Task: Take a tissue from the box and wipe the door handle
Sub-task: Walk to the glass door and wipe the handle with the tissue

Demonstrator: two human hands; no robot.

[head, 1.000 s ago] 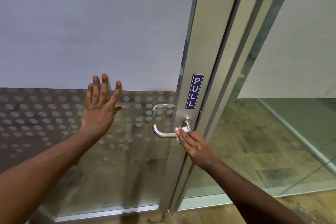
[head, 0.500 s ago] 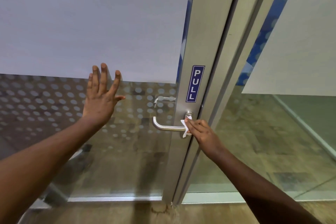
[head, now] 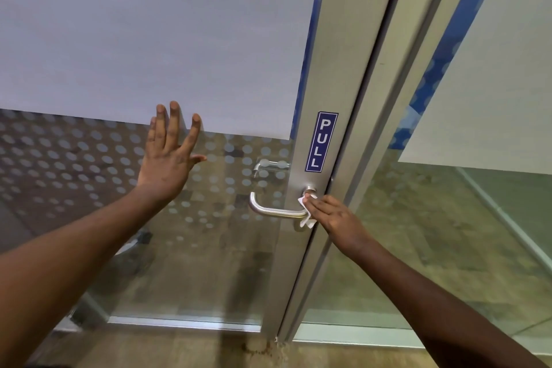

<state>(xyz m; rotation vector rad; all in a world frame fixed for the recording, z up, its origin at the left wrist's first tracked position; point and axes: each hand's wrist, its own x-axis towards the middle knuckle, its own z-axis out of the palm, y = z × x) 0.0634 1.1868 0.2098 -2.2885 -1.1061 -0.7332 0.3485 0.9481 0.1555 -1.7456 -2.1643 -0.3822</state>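
The right hand (head: 337, 216) presses a crumpled white tissue (head: 307, 219) with flat fingers against the brushed-steel lever door handle (head: 277, 211); best to sweep toward nine o'clock. The left hand (head: 167, 163), spread, braces the frosted dotted glass door (head: 89, 158).

The left hand (head: 168, 158) lies flat with fingers spread on the glass door (head: 125, 39), at the lower edge of its frosted panel. To the right, the right hand (head: 334, 213) presses a white tissue (head: 307, 219) against the inner end of the metal door handle (head: 270, 210), below a blue PULL sign (head: 321, 141) on the aluminium frame (head: 352, 69).
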